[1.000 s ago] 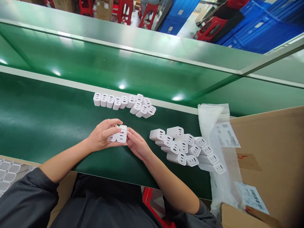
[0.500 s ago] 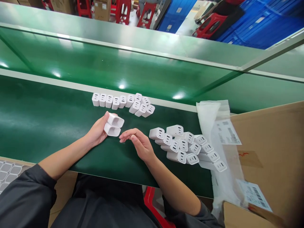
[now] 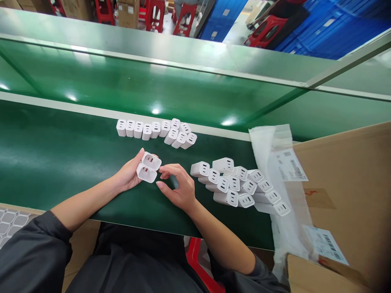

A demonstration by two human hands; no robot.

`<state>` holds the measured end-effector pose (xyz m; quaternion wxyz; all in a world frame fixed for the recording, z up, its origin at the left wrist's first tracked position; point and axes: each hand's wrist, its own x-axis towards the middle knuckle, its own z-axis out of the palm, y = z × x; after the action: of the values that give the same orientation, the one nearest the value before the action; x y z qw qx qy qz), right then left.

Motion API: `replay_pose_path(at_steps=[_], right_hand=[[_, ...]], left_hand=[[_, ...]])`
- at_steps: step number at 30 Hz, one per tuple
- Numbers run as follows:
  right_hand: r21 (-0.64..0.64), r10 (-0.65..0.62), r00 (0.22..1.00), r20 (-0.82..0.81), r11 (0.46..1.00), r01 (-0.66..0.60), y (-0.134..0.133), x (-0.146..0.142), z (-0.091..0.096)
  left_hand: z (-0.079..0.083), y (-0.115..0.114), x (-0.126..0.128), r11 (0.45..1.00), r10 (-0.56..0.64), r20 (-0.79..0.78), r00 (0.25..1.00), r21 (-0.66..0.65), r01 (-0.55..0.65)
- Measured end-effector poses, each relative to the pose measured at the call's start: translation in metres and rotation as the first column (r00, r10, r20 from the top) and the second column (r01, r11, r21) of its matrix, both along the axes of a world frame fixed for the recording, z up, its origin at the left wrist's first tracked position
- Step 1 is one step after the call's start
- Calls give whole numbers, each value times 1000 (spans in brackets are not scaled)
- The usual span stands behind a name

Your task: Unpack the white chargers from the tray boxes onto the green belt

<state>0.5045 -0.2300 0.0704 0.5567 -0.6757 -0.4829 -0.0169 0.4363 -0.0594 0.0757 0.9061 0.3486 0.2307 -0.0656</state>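
My left hand (image 3: 130, 173) grips two white charger blocks (image 3: 148, 167), stacked one on the other, just above the dark green table (image 3: 55, 162). My right hand (image 3: 179, 185) hovers right beside them, fingers loosely curled, fingertips almost touching the blocks and holding nothing. A row of several white chargers (image 3: 154, 131) lies at the far edge of the table. A pile of several more chargers (image 3: 236, 185) lies to the right of my right hand.
A clear plastic bag with labels (image 3: 279, 171) drapes over an open cardboard box (image 3: 345, 191) at right. A green conveyor belt (image 3: 152, 81) runs behind the table. A white tray (image 3: 12, 221) shows at lower left. Red stools and blue crates stand beyond.
My left hand turned the two chargers so their ends face up. My right hand let go, opened, then came back beside them with fingers curled.
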Motion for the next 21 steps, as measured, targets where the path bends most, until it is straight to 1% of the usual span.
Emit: replay_pose_path(at_steps=[3, 5, 7, 9, 10, 11, 13, 14, 15, 16, 17, 18, 19, 20, 21], right_hand=[[11, -30, 999, 16, 999, 30, 0, 1, -1], [-23, -32, 999, 29, 999, 33, 1, 2, -2], [-80, -26, 1000, 10, 996, 27, 3, 3, -3], [-106, -27, 999, -33, 994, 23, 4, 4, -5], [-96, -33, 998, -60, 995, 27, 5, 5, -5], [-74, -30, 995, -97, 997, 22, 5, 7, -6], [-12, 25, 974, -225, 1000, -28, 5, 11, -7], [20, 76, 944, -320, 997, -74, 4, 13, -8], [53, 132, 893, -430, 991, -120, 4, 15, -9], [86, 177, 821, -543, 984, -156, 3, 16, -11], [117, 201, 734, -649, 979, -164, 3, 17, -14], [140, 204, 638, -742, 979, -150, 3, 18, -17], [155, 199, 540, -818, 980, -127, 3, 17, -20], [166, 195, 450, -872, 981, -105, 4, 17, -23], [172, 195, 374, -907, 980, -95, 5, 15, -25]], left_hand=[[0, -1, -1, 999, -27, -5, 1000, 39, 27], [-1, -2, -3, 994, -56, 11, 998, 97, 55], [-2, -2, -5, 971, -55, 43, 998, 234, 44], [-3, -1, -7, 915, -37, 114, 993, 403, -12], [-4, -1, -7, 891, -33, 171, 985, 452, -49], [-4, 0, -8, 883, -39, 234, 971, 462, -76], [-3, 2, -8, 917, -76, 349, 934, 392, -72], [-2, 3, -9, 937, -93, 395, 914, 346, -53], [-1, 4, -9, 949, -111, 429, 896, 313, -32], [0, 5, -9, 953, -136, 456, 879, 303, -10], [0, 7, -10, 948, -165, 482, 860, 318, 4], [0, 8, -11, 935, -201, 504, 840, 355, 11], [0, 8, -12, 910, -244, 515, 822, 414, 12], [-1, 8, -14, 871, -288, 512, 809, 491, 0], [-1, 8, -15, 819, -323, 496, 806, 574, -25]])
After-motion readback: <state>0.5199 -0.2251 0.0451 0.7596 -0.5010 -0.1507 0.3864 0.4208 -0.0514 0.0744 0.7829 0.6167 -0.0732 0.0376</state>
